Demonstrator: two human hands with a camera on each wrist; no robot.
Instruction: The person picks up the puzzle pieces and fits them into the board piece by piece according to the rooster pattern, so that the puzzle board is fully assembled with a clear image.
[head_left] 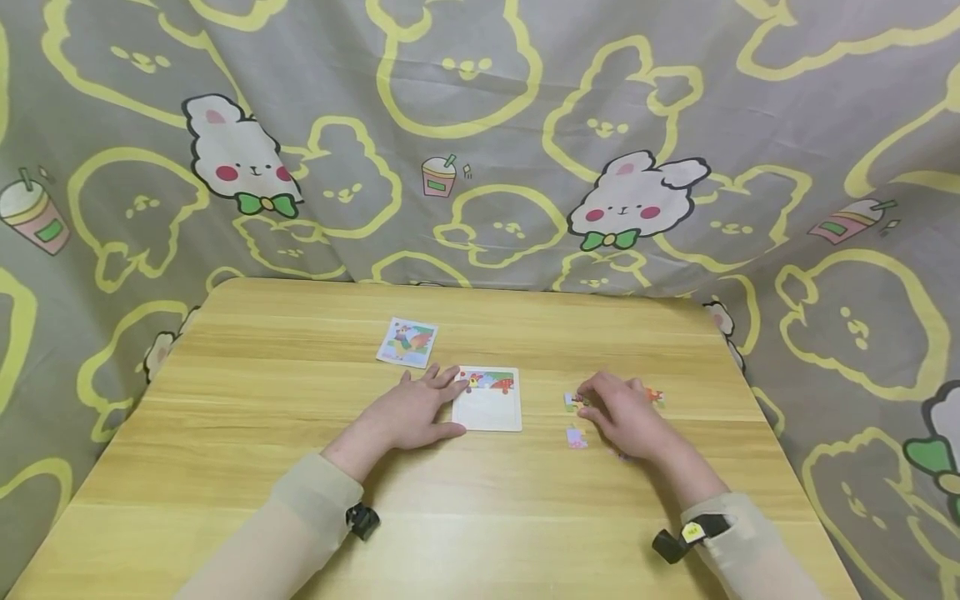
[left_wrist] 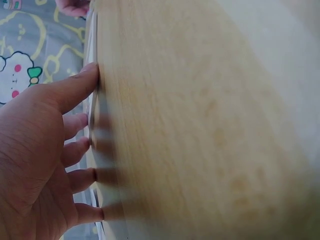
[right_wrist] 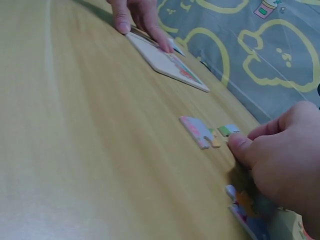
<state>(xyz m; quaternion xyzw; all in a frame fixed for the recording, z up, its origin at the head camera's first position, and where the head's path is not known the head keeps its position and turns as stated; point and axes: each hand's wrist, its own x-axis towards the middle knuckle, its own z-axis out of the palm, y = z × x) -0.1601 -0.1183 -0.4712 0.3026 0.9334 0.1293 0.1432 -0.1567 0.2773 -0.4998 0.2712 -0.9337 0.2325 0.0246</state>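
A square white puzzle board (head_left: 487, 411) lies on the table, its top strip filled with colourful joined pieces and its lower part bare. My left hand (head_left: 420, 410) rests at the board's left side, fingers spread, thumb near the lower corner and a fingertip at the upper one. In the left wrist view the left hand (left_wrist: 35, 155) has straight fingers touching down. To the right, my right hand (head_left: 622, 414) pinches a green and white puzzle piece (right_wrist: 227, 130) at table level between thumb and forefinger. A pink and lilac piece (right_wrist: 194, 131) lies just beside it.
A square picture card (head_left: 407, 342) lies behind the left hand. More loose pieces lie under and around the right hand, among them an orange one (head_left: 655, 397) and a dark blue one (right_wrist: 247, 220). A patterned curtain (head_left: 480, 150) hangs behind the wooden table (head_left: 480, 517).
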